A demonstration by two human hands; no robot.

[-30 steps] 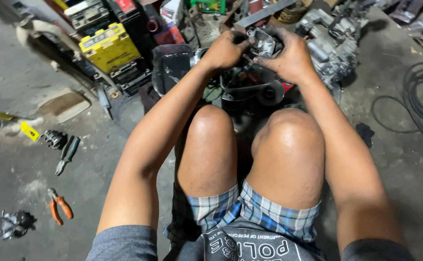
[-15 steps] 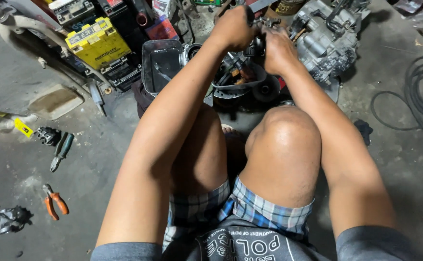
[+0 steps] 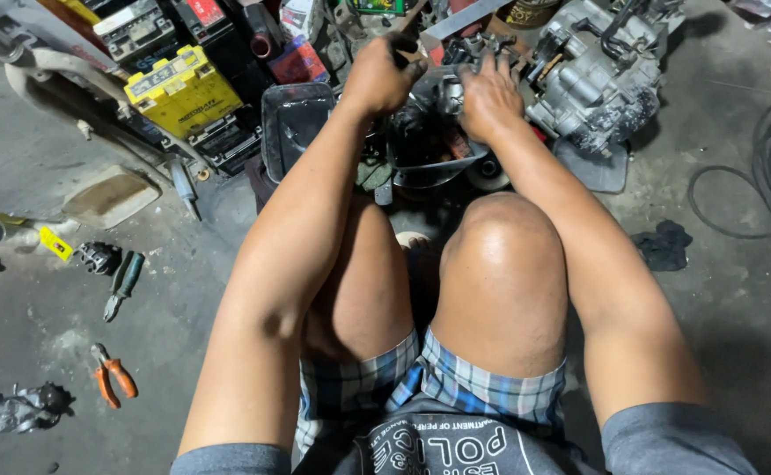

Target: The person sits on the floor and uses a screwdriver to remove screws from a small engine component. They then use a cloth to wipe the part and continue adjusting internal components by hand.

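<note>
Both hands cover most of what you are working on, so the small metal part (image 3: 450,92) under them is hard to make out. Your left hand (image 3: 382,75) is curled shut around a dark tool handle (image 3: 400,48), its tip hidden. Your right hand (image 3: 488,98) is bent over the part, fingers pressing it; I cannot tell whether it grips. That part sits between the 2 hands, above a dark tray (image 3: 429,158), beside the grey engine (image 3: 592,84) on the floor (image 3: 42,299).
</note>
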